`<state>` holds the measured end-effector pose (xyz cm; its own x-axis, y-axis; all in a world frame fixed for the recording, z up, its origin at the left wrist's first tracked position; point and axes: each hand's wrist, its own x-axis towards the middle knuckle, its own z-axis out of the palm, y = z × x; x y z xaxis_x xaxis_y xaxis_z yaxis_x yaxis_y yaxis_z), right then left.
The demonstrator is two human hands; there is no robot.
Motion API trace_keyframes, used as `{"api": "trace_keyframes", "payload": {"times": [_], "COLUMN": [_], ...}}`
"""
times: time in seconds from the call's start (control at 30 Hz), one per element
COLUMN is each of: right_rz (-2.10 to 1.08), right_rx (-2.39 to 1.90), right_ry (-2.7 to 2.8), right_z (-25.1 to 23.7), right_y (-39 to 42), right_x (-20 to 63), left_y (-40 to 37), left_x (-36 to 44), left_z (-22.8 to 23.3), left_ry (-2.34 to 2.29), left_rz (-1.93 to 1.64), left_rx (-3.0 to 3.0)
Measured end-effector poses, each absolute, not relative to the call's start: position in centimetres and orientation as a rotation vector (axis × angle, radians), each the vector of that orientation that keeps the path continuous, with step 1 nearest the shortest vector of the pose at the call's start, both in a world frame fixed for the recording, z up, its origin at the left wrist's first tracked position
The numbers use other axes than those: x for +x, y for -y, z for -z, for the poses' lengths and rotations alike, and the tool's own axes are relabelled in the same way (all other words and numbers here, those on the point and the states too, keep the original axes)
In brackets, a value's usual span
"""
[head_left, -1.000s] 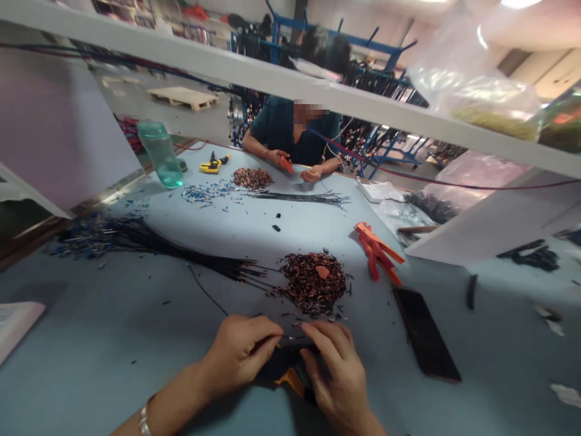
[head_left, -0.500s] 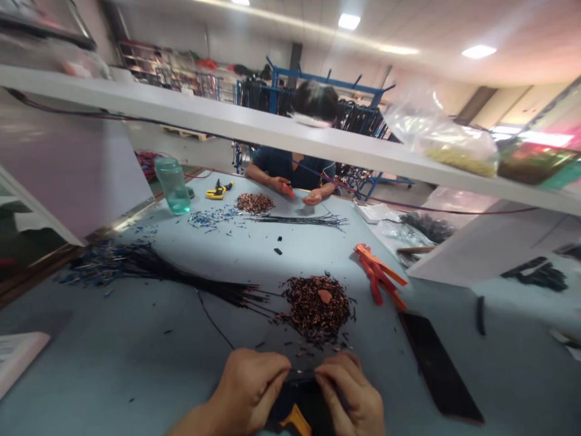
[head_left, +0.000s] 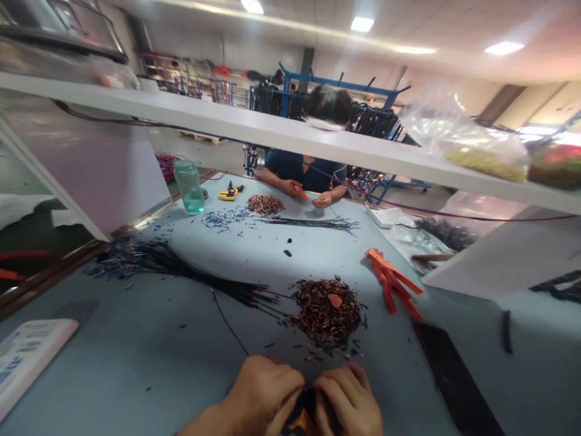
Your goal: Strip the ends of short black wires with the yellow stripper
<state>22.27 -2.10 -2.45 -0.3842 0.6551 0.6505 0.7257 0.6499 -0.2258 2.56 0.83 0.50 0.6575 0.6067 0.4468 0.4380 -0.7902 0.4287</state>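
Note:
My left hand (head_left: 267, 393) is closed in a pinch at the bottom centre. A thin black wire (head_left: 229, 324) runs from the bundle side into it. Beside it, almost touching, my right hand (head_left: 349, 399) is also closed, fingertips together; what it grips is hidden. Below and between the hands shows part of a black and yellow tool (head_left: 302, 421), mostly covered. Just beyond them lies a heap of short black and copper-coloured wire scraps (head_left: 327, 315). To its left a bundle of black wires (head_left: 204, 275) stretches across the table, with blue ends at the far left.
Red wire strippers (head_left: 393, 281) and a dark flat slab (head_left: 454, 375) lie at right. A white device (head_left: 36, 357) is at left. Farther back are a green bottle (head_left: 188, 188), yellow-black pliers (head_left: 231, 192) and a co-worker's hands (head_left: 322, 200). A white shelf (head_left: 272, 124) crosses above.
My hands have come closer together; the short stretch of wire seen between the fingertips is now hidden. The view has swung slightly left, bringing more of the white device into sight.

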Motion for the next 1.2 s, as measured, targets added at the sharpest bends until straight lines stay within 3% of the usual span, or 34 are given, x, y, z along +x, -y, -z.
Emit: {"api": "trace_keyframes", "payload": {"times": [0.33, 0.5, 0.73, 0.83, 1.0, 1.2], "right_rz": [0.155, 0.074, 0.208, 0.118, -0.182, 0.049], "right_rx": [-1.112, -1.442, -1.397, -1.44, -1.152, -1.015], "right_ry": [2.105, 1.843, 1.894, 1.898, 2.301, 2.58], "right_z": [2.3, 2.3, 2.5, 2.0, 0.4, 1.1], "right_y": [2.1, 1.8, 1.3, 1.4, 2.1, 2.3], "right_x": [24.1, 26.4, 25.8, 25.6, 24.0, 23.0], "left_y": [-0.7, -1.4, -2.4, -2.7, -3.2, -3.6], "left_x": [3.0, 1.6, 1.1, 0.8, 0.4, 0.1], "left_z": [0.8, -0.8, 0.3, 0.2, -0.1, 0.0], "left_ry": [-0.758, -1.111, -1.389, -1.485, -1.514, -1.559], "left_rz": [-1.135, -1.102, -0.909, -0.854, -0.855, -0.894], "left_rx": [2.678, 2.434, 2.114, 1.982, 1.965, 1.966]}}
